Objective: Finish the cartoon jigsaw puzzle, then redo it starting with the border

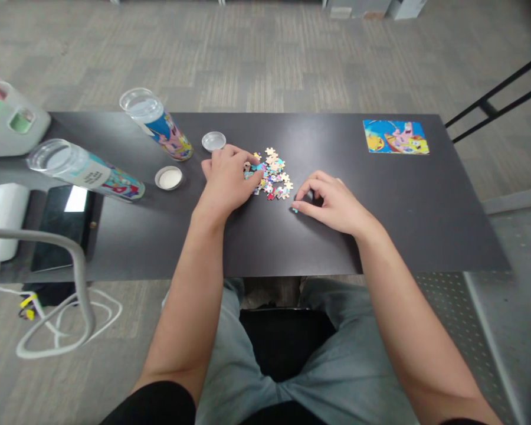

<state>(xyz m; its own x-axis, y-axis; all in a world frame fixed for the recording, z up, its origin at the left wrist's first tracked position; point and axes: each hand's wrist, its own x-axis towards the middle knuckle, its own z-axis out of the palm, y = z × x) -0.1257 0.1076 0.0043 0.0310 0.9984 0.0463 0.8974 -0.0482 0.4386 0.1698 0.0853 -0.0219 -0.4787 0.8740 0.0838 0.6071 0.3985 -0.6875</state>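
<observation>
White plastic comes first at the far left: a bin [20, 127] with a green patch, and nearer the person a white box [4, 219], its pale cable [55, 336] looping down past the edge of the dark bench [407, 218]. Just right of the box lies a black tablet [57, 227], a bright reflection at its top. Beyond the tablet stands a clear tube [110, 179] with cartoon print, and farther back, to the right, a second tube [168, 130] in blue, pink and yellow. Next come a white-centred cap [169, 178] and, behind it, a clear lid [213, 141], both flat on the bench. The left hand [228, 183] rests over the left side of a heap of jigsaw pieces [273, 172], its thumb and forefinger spread apart. The heap lies loose between the two hands, some pieces colourful, others plain beige. Right of it, the right hand [330, 203] pinches a small blue piece [295, 209] at thumb and fingertip, low over the bench. Well apart, toward the right end, lies a cartoon picture card [396, 137].
</observation>
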